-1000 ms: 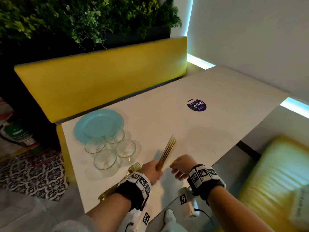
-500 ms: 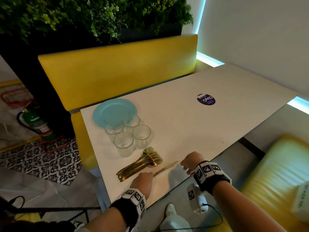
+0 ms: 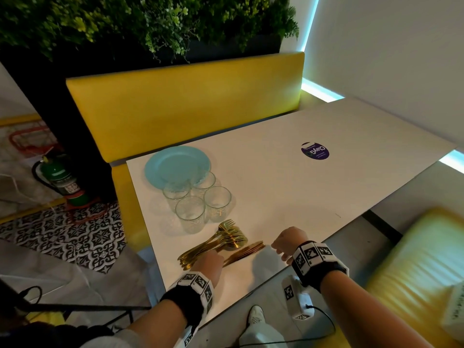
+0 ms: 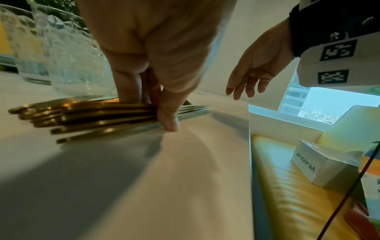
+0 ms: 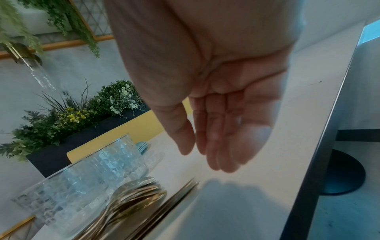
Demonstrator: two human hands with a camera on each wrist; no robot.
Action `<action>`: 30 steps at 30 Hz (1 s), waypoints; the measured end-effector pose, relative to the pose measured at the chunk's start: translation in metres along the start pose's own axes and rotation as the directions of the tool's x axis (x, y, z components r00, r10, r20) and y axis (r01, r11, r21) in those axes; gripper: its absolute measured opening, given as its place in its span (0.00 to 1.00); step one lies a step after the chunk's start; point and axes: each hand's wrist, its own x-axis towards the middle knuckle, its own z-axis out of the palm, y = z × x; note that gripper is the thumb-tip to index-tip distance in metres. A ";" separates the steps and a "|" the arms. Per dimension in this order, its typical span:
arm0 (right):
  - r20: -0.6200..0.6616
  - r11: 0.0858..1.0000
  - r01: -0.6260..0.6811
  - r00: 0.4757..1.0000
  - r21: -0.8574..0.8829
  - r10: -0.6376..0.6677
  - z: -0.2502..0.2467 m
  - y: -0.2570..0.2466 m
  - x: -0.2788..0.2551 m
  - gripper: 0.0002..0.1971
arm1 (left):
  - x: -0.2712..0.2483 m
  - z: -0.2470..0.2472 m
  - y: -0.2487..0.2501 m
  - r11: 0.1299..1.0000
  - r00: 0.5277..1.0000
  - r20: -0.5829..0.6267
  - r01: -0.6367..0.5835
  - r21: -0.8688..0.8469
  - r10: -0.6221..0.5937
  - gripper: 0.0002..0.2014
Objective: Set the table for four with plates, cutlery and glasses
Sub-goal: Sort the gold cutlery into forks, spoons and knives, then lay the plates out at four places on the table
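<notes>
1. Heaped cutlery [image 3: 221, 243] lies at the 7 o'clock corner of the table [image 3: 326, 197]; left hand [image 3: 209, 263] pinches the handles, thumb against fingers.
2. At 3 o'clock, right hand [image 3: 288, 241] hangs slack and empty.
3. At 12, glasses [image 3: 198, 202] stand just beside; a swung lift could topple one.

A: The cutlery [image 3: 229, 241] is polished metal, gold and mirror-glossy.

B: And the glasses [image 3: 190, 214] are clear glass, with a rough cut pattern round the walls.

A: The blue plates [image 3: 173, 162] look smooth with a dull sheen. Plastic or ceramic, I can't tell.

B: The tabletop [image 3: 288, 192] is white, smooth and matt. The seat cushion [image 4: 298, 194] shines like leather, and the box [image 4: 320, 168] on it is matt card.
</notes>
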 end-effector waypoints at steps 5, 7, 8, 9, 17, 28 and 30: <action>0.013 1.000 -0.001 1.000 0.006 0.001 -0.003 0.001 0.003 0.07 | 0.006 -0.004 -0.001 0.998 0.999 0.026 -0.036 0.056 0.035 0.19; 0.009 1.000 -0.006 1.000 0.001 0.006 -0.004 0.000 0.002 0.06 | 0.009 -0.005 -0.001 0.998 0.999 0.035 -0.025 0.050 0.023 0.20; 0.009 1.000 -0.010 1.000 -0.013 0.010 -0.004 0.000 0.003 0.07 | 0.009 -0.006 0.000 0.999 0.999 0.036 -0.014 0.043 0.013 0.21; 0.006 1.000 -0.014 1.000 -0.017 0.014 -0.004 0.000 0.002 0.08 | 0.009 -0.006 -0.001 0.999 0.999 0.036 -0.005 0.035 0.004 0.22; 0.002 0.999 0.034 0.999 -0.016 -0.034 -0.006 -0.011 -0.001 0.11 | 0.004 -0.012 -0.004 1.000 1.000 0.006 -0.004 -0.021 0.004 0.25; 0.015 0.992 0.118 0.993 0.040 -0.119 -0.036 -0.069 0.004 0.05 | 0.003 -0.091 -0.017 0.960 0.918 -0.394 -0.150 -0.237 0.046 0.14; 0.051 0.992 0.105 0.993 0.070 -0.109 -0.046 -0.086 0.010 0.10 | 0.008 -0.119 -0.027 0.941 0.888 -0.460 -0.141 -0.307 -0.017 0.13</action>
